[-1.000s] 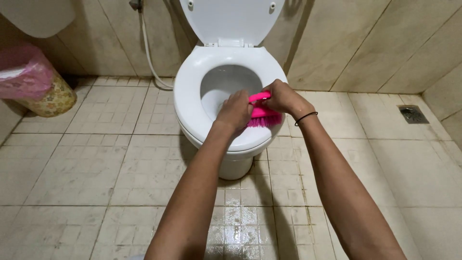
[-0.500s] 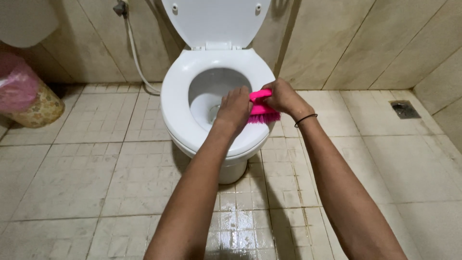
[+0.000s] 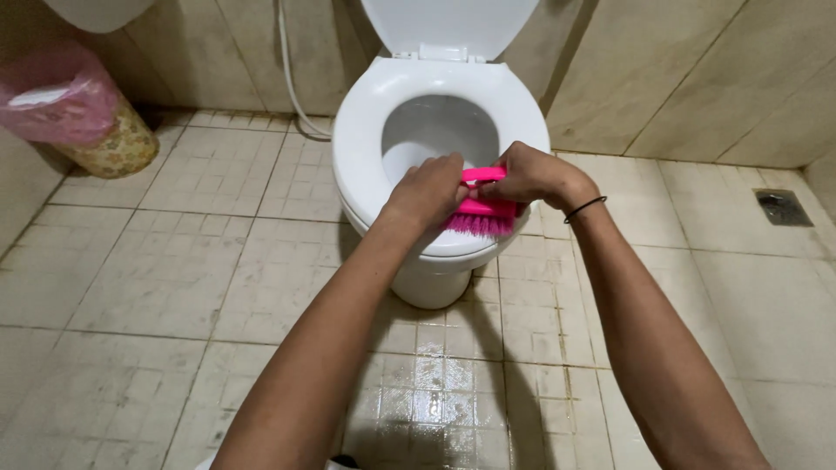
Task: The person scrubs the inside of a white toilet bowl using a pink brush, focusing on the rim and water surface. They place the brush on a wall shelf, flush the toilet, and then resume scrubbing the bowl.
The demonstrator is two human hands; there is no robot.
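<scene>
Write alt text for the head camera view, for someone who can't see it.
Two bare hands, left hand and right hand, grip a pink scrub brush on the front rim of a white toilet with its lid raised. The tiled floor looks wet in front of the toilet. A bin lined with a pink bag stands at the far left.

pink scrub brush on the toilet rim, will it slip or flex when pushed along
The pink scrub brush looks like hard plastic, so its body likely stays stiff while the bristles bend. The left hand and right hand both grip it, which should steady it. The toilet seat looks smooth and glossy, so it may skid.
</scene>
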